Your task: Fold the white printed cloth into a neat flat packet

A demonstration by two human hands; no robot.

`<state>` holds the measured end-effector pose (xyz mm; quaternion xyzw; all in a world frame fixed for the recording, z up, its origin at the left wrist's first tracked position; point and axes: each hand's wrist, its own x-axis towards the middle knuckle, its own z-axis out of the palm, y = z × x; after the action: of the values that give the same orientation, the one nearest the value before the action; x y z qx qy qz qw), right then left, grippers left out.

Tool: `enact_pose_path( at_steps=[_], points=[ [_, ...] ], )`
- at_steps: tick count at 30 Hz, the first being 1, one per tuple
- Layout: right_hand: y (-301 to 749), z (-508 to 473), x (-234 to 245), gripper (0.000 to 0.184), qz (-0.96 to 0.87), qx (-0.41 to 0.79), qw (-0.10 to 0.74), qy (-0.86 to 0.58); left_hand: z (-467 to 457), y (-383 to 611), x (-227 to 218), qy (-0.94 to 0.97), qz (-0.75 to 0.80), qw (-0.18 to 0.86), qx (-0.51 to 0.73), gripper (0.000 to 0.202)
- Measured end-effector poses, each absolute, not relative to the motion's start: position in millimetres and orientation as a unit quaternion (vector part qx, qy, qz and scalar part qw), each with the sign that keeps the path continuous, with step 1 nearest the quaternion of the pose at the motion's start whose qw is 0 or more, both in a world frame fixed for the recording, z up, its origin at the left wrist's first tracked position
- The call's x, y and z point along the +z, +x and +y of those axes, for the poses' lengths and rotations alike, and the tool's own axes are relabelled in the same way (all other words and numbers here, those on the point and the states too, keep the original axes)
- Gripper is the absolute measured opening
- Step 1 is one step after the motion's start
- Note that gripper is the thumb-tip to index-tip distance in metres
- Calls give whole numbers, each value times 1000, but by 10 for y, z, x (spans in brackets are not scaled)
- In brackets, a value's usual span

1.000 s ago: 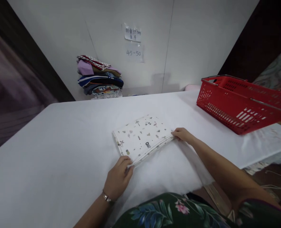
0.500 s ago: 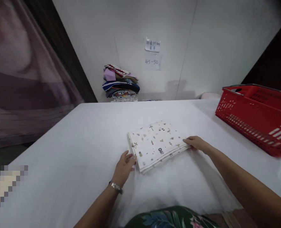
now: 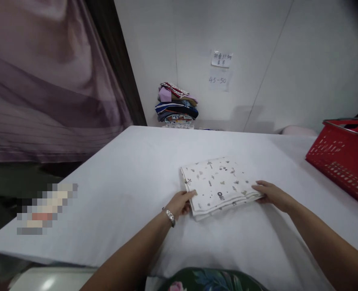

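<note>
Cloth [image 3: 217,182], again pinched by the left hand [image 3: 180,203], stays gripped by the right hand [image 3: 272,195].

left grip [image 3: 180,203]: pinching, thumb [image 3: 190,195] uppermost | right grip [image 3: 271,194]: pinching, lower fingers [image 3: 264,199] apparently curled | forearms [image 3: 133,247] angled inward

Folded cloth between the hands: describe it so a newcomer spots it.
Find the white table in front of the pale wall. Between the left hand and right hand is a folded cloth, layered at its near edge. Small scattered grey and brown motifs on white set it apart from the plain table and the multicoloured fabric stack by the wall.
</note>
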<state>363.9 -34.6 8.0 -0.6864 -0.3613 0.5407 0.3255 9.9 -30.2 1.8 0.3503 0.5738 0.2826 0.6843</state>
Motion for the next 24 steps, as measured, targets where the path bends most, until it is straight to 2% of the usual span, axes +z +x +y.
enact_pose_path(
  at_steps=[2,6,10,13,16,17,21,24],
  points=[
    [3671,-353,62,49,-360,527,347,-688,-307,145,-8,373,582,669,274,41],
    [3783,-327,72,48,-369,474,386,-700,-438,256,-37,409,566,674,242,42],
    [3814,-332,130,54,-331,451,366,-744,-507,202,13,510,511,683,112,41],
    [3785,-366,140,65,-319,454,389,-735,-304,22,76,624,556,543,87,42],
    [3770,-388,99,70,-312,465,408,-722,69,-98,105,685,629,318,186,42],
    [3769,-388,77,69,-311,470,412,-716,200,-97,103,687,639,278,206,41],
    [3789,-343,-2,58,-304,476,433,-703,617,75,74,706,632,273,164,50],
    [3870,-223,-2,52,-305,467,445,-701,775,224,79,724,611,310,78,46]
  ],
)
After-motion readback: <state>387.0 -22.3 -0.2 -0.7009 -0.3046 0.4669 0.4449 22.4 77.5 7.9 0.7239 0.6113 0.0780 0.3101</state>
